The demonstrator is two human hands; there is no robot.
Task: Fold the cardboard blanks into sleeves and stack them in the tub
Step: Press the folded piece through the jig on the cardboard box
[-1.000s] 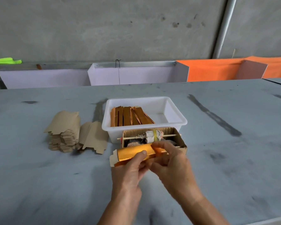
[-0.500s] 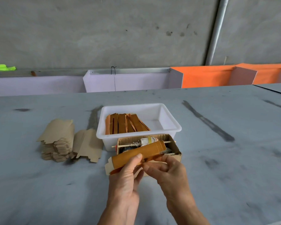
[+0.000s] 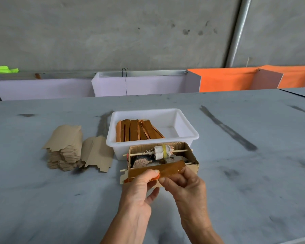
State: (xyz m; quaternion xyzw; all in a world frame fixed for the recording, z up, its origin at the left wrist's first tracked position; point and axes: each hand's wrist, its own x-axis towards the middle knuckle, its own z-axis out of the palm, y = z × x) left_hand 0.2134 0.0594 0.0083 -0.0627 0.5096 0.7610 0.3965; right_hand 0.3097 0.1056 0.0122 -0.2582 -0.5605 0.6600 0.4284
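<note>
**A:** Head view. What is each hand doing?

**B:** Both hands grip one orange sleeve (image 3: pixel 155 170) over the table (image 3: pixel 42 199), just in front of the cardboard box (image 3: pixel 195 165). The left hand (image 3: pixel 139 187) pinches it near the middle, thumb on top. The right hand (image 3: pixel 185 185) has its fingers curled against the lower edge, toward the right end. A two-hand grip of this kind suits pressing a fold flat; which fold is being worked I cannot tell.

**A:** Orientation of the sleeve?

**B:** Long axis runs left to right across the view, right end slightly raised and farther from the person. A pale tab shows at the left end.

**A:** Why is the layout arranged this way?

**B:** Probably for short reaches. The stack of blanks (image 3: pixel 63 148) lies to the left, near the left hand. The white tub (image 3: pixel 187 124) stands directly behind the box, touching or just beside it. The finished sleeves (image 3: pixel 137 132) stand packed on edge in its left portion, long axes running front to back; the right portion shows bare floor.
</note>
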